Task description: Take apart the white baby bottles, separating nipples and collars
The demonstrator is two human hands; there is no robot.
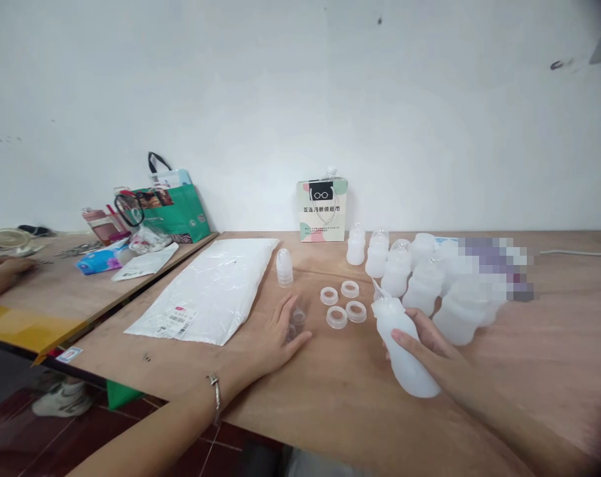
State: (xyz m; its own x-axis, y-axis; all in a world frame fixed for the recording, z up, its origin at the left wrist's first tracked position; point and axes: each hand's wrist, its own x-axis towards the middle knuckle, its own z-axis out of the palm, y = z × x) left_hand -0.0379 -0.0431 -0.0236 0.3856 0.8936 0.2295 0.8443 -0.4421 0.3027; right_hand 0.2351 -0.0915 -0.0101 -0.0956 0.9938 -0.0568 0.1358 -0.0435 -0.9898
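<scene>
My right hand (424, 341) is wrapped round a milky-white baby bottle (409, 364), held tilted with its top toward the upper left. A thin pointed translucent piece (378, 290) sticks up at that top; its exact kind is unclear. Low over the table, my left hand (280, 334) has its thumb and fingers apart, beside small clear pieces (297, 317) that it partly covers. Between the hands lie several translucent collar rings (336, 317). A stack of clear dome caps (285, 268) stands behind my left hand. More white bottles (397, 268) stand in rows behind my right hand.
A white plastic mailer (215, 285) lies on the wooden table (325, 397) at left. At the wall stands a paper bag (322, 212). A second table holds a green bag (181, 212) and a blue pack (99, 260); another person's hand (12, 266) rests there.
</scene>
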